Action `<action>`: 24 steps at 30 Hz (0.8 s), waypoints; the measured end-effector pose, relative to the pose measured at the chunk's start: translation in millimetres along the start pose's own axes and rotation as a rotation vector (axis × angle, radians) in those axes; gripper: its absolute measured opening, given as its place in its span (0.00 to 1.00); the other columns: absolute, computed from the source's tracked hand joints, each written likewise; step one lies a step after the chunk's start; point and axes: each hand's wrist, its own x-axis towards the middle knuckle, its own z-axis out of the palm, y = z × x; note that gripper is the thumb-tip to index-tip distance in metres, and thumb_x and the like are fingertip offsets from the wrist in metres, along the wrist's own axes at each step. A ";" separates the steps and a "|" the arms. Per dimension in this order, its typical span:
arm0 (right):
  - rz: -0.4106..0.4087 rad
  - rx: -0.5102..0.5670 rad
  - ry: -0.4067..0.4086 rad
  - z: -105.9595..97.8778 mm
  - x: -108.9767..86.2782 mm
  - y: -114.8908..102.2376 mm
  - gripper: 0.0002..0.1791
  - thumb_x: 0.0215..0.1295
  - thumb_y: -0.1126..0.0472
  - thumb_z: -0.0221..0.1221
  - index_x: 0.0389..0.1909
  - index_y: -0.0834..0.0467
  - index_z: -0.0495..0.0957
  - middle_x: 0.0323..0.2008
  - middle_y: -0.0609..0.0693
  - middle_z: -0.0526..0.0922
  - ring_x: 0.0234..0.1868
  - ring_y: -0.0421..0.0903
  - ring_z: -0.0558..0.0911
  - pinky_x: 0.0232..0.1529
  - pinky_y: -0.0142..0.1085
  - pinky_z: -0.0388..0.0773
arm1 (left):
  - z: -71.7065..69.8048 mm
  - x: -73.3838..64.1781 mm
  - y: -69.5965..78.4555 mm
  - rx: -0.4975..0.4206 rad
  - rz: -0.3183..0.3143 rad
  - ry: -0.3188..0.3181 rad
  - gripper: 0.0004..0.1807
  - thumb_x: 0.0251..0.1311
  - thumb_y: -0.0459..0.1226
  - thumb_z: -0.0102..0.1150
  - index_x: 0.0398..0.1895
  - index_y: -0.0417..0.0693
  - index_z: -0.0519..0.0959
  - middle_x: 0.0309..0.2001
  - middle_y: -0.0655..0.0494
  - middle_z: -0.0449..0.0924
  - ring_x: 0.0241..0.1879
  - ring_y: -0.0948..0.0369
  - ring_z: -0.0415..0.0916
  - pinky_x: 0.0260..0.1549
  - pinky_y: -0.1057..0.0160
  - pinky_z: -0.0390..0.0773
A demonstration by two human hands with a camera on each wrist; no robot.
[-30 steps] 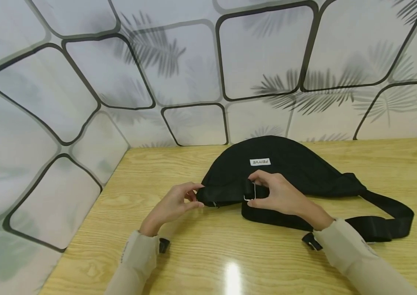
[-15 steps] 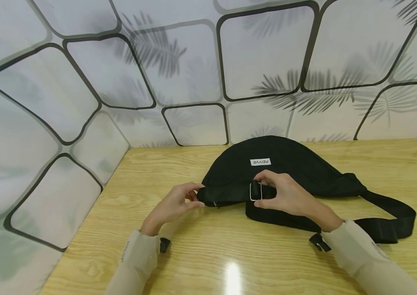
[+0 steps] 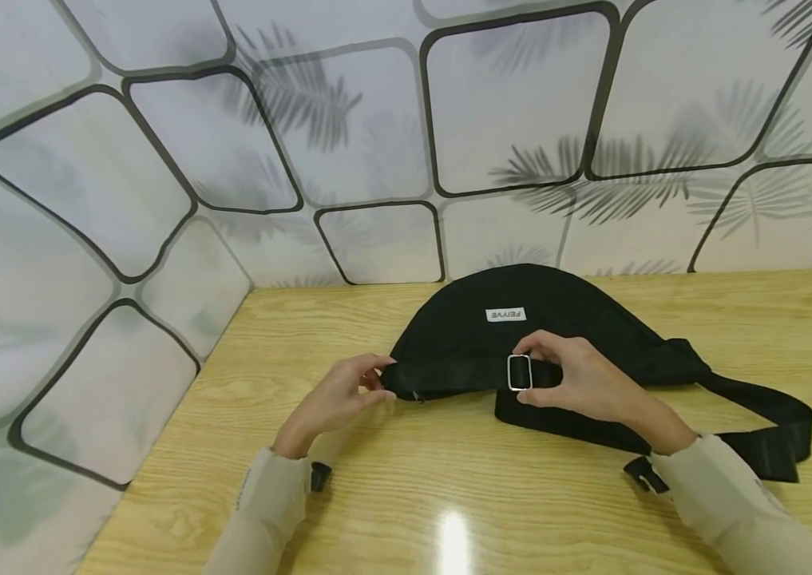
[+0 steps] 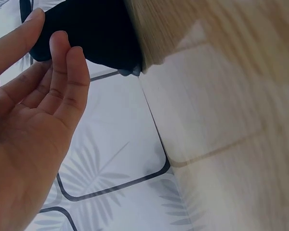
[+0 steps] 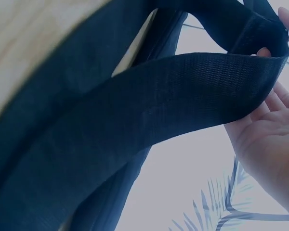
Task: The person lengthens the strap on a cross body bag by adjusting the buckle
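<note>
A black waist bag [image 3: 542, 307] with a small white label lies against the back of the table. My left hand [image 3: 339, 399] pinches the left end of its black strap [image 3: 449, 375] between thumb and fingers. On that strap, a silver metal slider buckle [image 3: 520, 373] is pinched by my right hand [image 3: 585, 379]. In the right wrist view, the wide strap [image 5: 183, 91] loops past my palm and fingers [image 5: 274, 108]. The left wrist view shows my fingertips at a dark piece of the bag [image 4: 96, 33].
The wooden table [image 3: 377, 511] meets a patterned wall [image 3: 377, 128] at its back edge. The rest of the strap [image 3: 779, 423] curves out on the right. By each wrist a black object shows partly: one at the left cuff [image 3: 269, 495], one at the right cuff [image 3: 700, 479].
My right hand has slid the metal buckle to the right along the strap, away from my left hand. The loose strap loop shifted right with it. The left hand stays in place.
</note>
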 end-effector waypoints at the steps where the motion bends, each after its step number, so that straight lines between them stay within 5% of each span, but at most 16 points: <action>1: -0.001 0.004 -0.001 0.1 -0.6 0.5 0.23 0.55 0.69 0.74 0.50 0.63 0.76 0.30 0.40 0.80 0.28 0.38 0.76 0.33 0.34 0.72 | 0.1 0.5 0.5 -0.001 -0.001 -0.001 0.23 0.63 0.28 0.67 0.60 0.28 0.76 0.42 0.46 0.81 0.36 0.59 0.79 0.43 0.58 0.81; 11: 0.006 0.032 0.025 2.4 1.5 1.0 0.24 0.55 0.68 0.74 0.51 0.63 0.76 0.31 0.42 0.81 0.29 0.39 0.76 0.33 0.34 0.72 | -0.1 4.9 17.4 0.088 -0.044 -0.002 0.27 0.62 0.33 0.70 0.64 0.35 0.75 0.55 0.45 0.78 0.47 0.52 0.76 0.46 0.51 0.78; 18: 0.023 0.054 0.023 2.4 1.5 -3.2 0.25 0.57 0.65 0.74 0.52 0.65 0.75 0.33 0.43 0.81 0.30 0.39 0.76 0.33 0.34 0.73 | 11.5 31.1 46.0 0.063 0.074 -0.011 0.31 0.61 0.36 0.72 0.65 0.33 0.73 0.57 0.40 0.76 0.54 0.45 0.74 0.53 0.47 0.76; 24: 0.016 0.055 0.026 3.2 1.7 -4.7 0.25 0.56 0.65 0.75 0.52 0.65 0.75 0.33 0.43 0.81 0.30 0.38 0.76 0.34 0.34 0.72 | 33.3 58.5 64.6 0.049 0.159 -0.063 0.31 0.61 0.38 0.73 0.65 0.35 0.74 0.54 0.43 0.78 0.52 0.48 0.76 0.54 0.55 0.76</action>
